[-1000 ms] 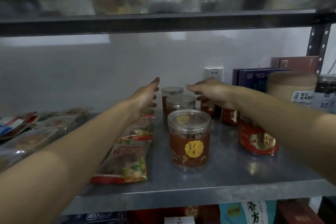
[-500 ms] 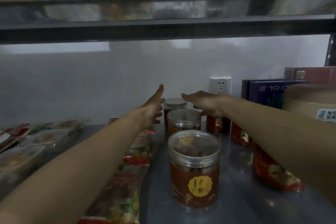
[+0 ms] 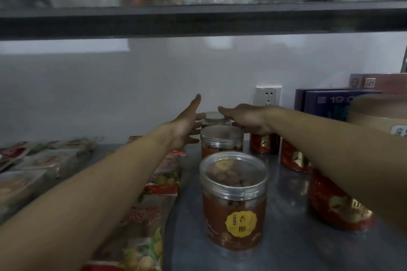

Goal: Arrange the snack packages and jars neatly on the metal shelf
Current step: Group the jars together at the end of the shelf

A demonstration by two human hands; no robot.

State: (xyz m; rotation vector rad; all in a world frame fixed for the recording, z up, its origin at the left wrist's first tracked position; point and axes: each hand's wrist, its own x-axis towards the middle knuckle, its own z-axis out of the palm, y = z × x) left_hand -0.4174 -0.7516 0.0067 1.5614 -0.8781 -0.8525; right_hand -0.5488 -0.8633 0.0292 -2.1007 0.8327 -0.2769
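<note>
Rear jar (image 3: 214, 117) between open hands (image 3: 184, 126) (image 3: 250, 117)

Clear-lidded jars, centre of frame: we count three, namely front jar (image 3: 233, 204), middle jar (image 3: 221, 143) and back jar (image 3: 214, 116).
Red canisters, right side: three, namely near canister (image 3: 337, 207), mid canister (image 3: 294, 158) and far canister (image 3: 264, 144).
Fruit-print packets (image 3: 141, 231), lower centre-left: at least three, overlapping.
Clear packets (image 3: 33, 171), left edge: too blurred for us to count.
Upper right: one red box (image 3: 383, 82), one blue box (image 3: 326, 103), one tan tub (image 3: 378, 112).
One wall socket (image 3: 267, 97).
Hands: two, namely left hand (image 3: 185, 130) and right hand (image 3: 248, 119).
</note>
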